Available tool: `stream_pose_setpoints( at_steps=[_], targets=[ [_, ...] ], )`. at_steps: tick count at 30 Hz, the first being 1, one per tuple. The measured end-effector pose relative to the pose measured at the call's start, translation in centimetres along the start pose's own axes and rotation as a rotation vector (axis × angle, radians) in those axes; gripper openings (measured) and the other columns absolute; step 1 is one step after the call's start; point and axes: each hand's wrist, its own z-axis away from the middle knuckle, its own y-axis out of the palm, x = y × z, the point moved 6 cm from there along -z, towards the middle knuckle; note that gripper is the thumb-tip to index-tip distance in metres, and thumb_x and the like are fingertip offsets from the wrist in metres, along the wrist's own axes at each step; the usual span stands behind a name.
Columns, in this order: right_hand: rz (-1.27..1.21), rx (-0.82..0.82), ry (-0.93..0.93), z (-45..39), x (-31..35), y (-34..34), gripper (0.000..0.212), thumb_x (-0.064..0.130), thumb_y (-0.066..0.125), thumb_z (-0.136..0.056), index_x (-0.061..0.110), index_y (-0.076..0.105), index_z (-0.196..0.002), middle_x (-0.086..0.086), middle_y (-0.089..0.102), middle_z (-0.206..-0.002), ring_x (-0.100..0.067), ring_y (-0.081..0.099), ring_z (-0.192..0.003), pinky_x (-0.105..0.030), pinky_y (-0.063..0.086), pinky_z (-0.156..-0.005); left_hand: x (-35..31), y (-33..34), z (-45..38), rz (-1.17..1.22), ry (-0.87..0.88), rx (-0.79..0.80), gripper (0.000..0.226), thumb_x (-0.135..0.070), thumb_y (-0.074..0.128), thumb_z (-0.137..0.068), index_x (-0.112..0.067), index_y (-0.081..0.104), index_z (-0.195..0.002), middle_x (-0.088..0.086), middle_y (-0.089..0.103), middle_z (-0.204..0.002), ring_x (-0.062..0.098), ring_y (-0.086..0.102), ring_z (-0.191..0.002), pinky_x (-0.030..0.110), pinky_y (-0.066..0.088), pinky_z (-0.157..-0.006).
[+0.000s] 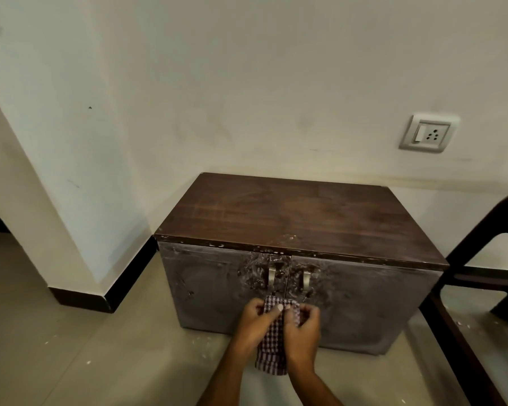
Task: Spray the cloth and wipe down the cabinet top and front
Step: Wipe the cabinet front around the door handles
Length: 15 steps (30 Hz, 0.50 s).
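— Hands first: what is nearest the camera?

— Left hand [254,325] and right hand [301,331] meet in front of the cabinet [299,300], both pinching a checked cloth [273,347], fingers curled round its upper end. Cloth is a narrow woven strip in dark and white checks; its long axis runs up and down, top edge level with the lower ends of the cabinet's handles, bottom end hanging loose between the wrists.

— And the floor under the cabinet?

— Pale grey tile floor [85,347], smooth, dotted with white flecks left and right of the cabinet.

— Describe the cabinet itself.

— Low, box-shaped, two doors. Left handle [272,277] and right handle [306,281] are metal loops either side of the centre seam. Door fronts are dark and smeared with whitish swirls, thickest around the handles. Cabinet top [299,218] is brown wood-grain laminate, scuffed, its front edge chipped white.

— What surrounds it?

— Dark chair frame [481,259] stands right of the cabinet. Behind it rises an off-white wall [247,98] with black skirting [129,268] to the cabinet's left; a wall socket [428,133] with switch sits above its right rear corner.
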Motion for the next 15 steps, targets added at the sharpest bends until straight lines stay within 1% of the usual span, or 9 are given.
stream_pose_setpoints(
  at_steps=[2, 3, 6, 9, 11, 13, 14, 15],
  targets=[
    [-0.05, -0.077, -0.099, 0.1, 1.3, -1.7, 0.019, 0.012, 0.064, -0.088, 0.017, 0.05, -0.101, -0.008, 0.059, -0.101, -0.025, 0.058, -0.093, -0.034, 0.047, -0.083, -1.6, 1.1, 0.4, 0.028, 0.075, 0.072, 0.027, -0.027, 0.069, -0.083, -0.013, 0.062, -0.105, 0.004, 0.071, -0.102, 0.017, 0.068, -0.094, 0.03, 0.055, -0.082],
    [-0.076, -0.104, -0.134, -0.2, 2.1, -2.2, 0.02, 0.012, 0.064, -0.088, 0.017, 0.051, -0.102, -0.008, 0.059, -0.102, -0.024, 0.058, -0.094, -0.034, 0.047, -0.082, -2.5, 1.6, 0.6, 0.054, 0.111, 0.076, 0.027, -0.027, 0.07, -0.082, -0.013, 0.063, -0.104, 0.004, 0.071, -0.101, 0.017, 0.068, -0.093, 0.028, 0.055, -0.08],
    [-0.142, -0.133, -0.198, -1.7, 4.7, -3.2, 0.019, 0.014, 0.064, -0.089, 0.015, 0.055, -0.105, -0.008, 0.06, -0.106, -0.021, 0.059, -0.096, -0.03, 0.048, -0.082, -5.0, 2.8, 0.6, 0.14, 0.166, -0.005, 0.028, -0.029, 0.071, -0.082, -0.014, 0.063, -0.104, 0.003, 0.071, -0.1, 0.015, 0.069, -0.09, 0.025, 0.055, -0.076],
    [-0.125, -0.114, -0.209, -3.3, 6.3, -3.1, 0.02, 0.018, 0.064, -0.09, 0.015, 0.058, -0.108, -0.005, 0.061, -0.108, -0.019, 0.059, -0.101, -0.034, 0.05, -0.089, -6.3, 3.4, 0.0, 0.195, 0.136, -0.097, 0.028, -0.03, 0.071, -0.082, -0.015, 0.063, -0.105, 0.001, 0.071, -0.098, 0.014, 0.069, -0.087, 0.025, 0.055, -0.073],
    [-0.093, -0.095, -0.185, -4.2, 6.2, -3.0, 0.021, 0.02, 0.062, -0.091, 0.014, 0.058, -0.111, -0.005, 0.062, -0.111, -0.019, 0.059, -0.105, -0.037, 0.051, -0.093, -6.5, 3.8, -0.3, 0.198, 0.117, -0.147, 0.03, -0.029, 0.071, -0.082, -0.013, 0.063, -0.106, 0.003, 0.071, -0.098, 0.014, 0.068, -0.086, 0.029, 0.056, -0.076],
    [-0.051, -0.072, -0.199, -4.7, 5.7, -3.1, 0.02, 0.019, 0.061, -0.091, 0.014, 0.057, -0.111, -0.006, 0.061, -0.113, -0.02, 0.058, -0.106, -0.037, 0.051, -0.094, -6.4, 4.0, -0.4, 0.185, 0.115, -0.168, 0.031, -0.029, 0.07, -0.082, -0.013, 0.062, -0.107, 0.003, 0.07, -0.099, 0.014, 0.067, -0.087, 0.031, 0.057, -0.079],
    [-0.033, -0.061, -0.22, -4.8, 5.3, -3.1, 0.019, 0.017, 0.061, -0.092, 0.015, 0.057, -0.11, -0.006, 0.061, -0.112, -0.019, 0.058, -0.105, -0.037, 0.051, -0.093, -6.3, 4.1, -0.3, 0.176, 0.126, -0.165, 0.029, -0.029, 0.07, -0.083, -0.014, 0.062, -0.106, 0.0, 0.069, -0.097, 0.011, 0.066, -0.085, 0.027, 0.056, -0.076],
    [-0.022, -0.057, -0.242, -4.8, 5.0, -3.2, 0.019, 0.017, 0.061, -0.092, 0.016, 0.056, -0.11, -0.006, 0.061, -0.111, -0.019, 0.059, -0.104, -0.038, 0.051, -0.093, -6.2, 4.1, -0.1, 0.167, 0.148, -0.162, 0.024, -0.028, 0.069, -0.084, -0.015, 0.062, -0.103, -0.004, 0.068, -0.092, 0.007, 0.065, -0.081, 0.02, 0.054, -0.07]
  ],
)
